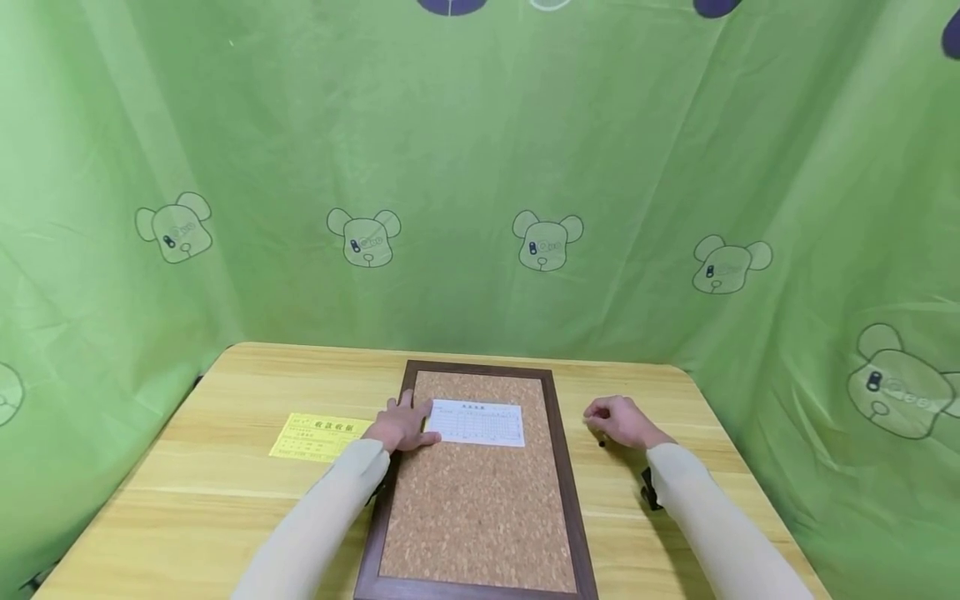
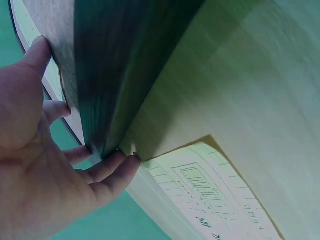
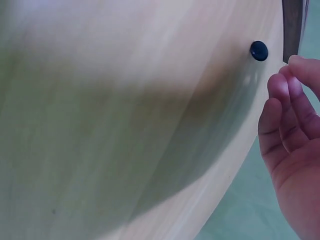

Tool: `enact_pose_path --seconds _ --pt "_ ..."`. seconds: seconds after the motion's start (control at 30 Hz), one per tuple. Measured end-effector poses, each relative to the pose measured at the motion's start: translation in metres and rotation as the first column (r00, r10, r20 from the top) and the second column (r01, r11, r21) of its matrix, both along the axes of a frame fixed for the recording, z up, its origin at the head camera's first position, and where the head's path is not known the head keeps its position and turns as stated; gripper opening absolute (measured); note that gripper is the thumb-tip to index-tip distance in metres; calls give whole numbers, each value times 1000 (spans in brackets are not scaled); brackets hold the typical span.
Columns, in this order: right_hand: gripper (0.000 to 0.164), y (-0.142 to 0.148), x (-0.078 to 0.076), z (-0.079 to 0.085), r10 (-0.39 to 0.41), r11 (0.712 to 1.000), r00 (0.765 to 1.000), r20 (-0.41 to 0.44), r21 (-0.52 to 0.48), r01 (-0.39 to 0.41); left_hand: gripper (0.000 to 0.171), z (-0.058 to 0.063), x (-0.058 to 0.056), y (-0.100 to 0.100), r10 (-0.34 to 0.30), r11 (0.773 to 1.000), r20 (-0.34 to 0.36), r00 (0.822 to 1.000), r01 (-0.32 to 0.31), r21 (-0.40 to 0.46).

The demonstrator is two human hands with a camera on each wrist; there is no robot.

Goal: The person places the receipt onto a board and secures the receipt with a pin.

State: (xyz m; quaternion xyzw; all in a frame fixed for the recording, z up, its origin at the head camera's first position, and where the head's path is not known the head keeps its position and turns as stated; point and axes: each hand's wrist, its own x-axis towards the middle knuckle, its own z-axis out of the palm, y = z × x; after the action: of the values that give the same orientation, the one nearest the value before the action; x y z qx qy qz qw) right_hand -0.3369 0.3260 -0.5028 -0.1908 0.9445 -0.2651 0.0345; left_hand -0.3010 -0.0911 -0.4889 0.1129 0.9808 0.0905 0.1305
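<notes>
"Corkboard (image 1: 480, 517), lying flat in its dark brown frame: what is hanging behind it?"

"A green curtain (image 1: 450, 125), displaying outlined bear heads. Their lettering is looking like 'Qee', though I am not reading it with certainty."

"And beneath it?"

"A wood-grain table (image 1: 202, 533) is bearing the board."

"Which papers are showing writing?"

"The yellow slip (image 1: 318, 429) is lying on the table, left of the board, its heading reading 收款收据. The white slip (image 1: 487, 423) is lying on the cork, toward the board's far end; its ruled grid is showing, but its heading is too small for reading."

"What is the left wrist view adding?"

"It is showing the left hand (image 1: 405, 423) from the palm side, spreading across the board's left rail: the thumb is reaching onto the cork beside the white slip, while other fingers are lying nearly straight along the frame, resting rather than gripping."

"And the right hand (image 1: 618, 419)?"

"It is hovering over the table, right of the board. Thumb and fingertips are bunching together; whether they are pinching something tiny, I cannot tell."

"What is smallest?"

"A black disc (image 3: 259, 51), lying right of the board, just beside the right hand. The head view is giving only a dot; the right wrist view is revealing its round, shiny top."
</notes>
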Motion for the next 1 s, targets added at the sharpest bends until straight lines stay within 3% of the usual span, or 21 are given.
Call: enact_pose_path --seconds 0.4,1.0 --pt "11 -9 5 7 52 998 996 -69 -34 -54 68 2 3 4 -20 1000 19 1000 19 22" --pt "12 -16 8 16 68 996 998 -18 -59 -69 72 1 6 8 -2 1000 0 1000 2 -6"
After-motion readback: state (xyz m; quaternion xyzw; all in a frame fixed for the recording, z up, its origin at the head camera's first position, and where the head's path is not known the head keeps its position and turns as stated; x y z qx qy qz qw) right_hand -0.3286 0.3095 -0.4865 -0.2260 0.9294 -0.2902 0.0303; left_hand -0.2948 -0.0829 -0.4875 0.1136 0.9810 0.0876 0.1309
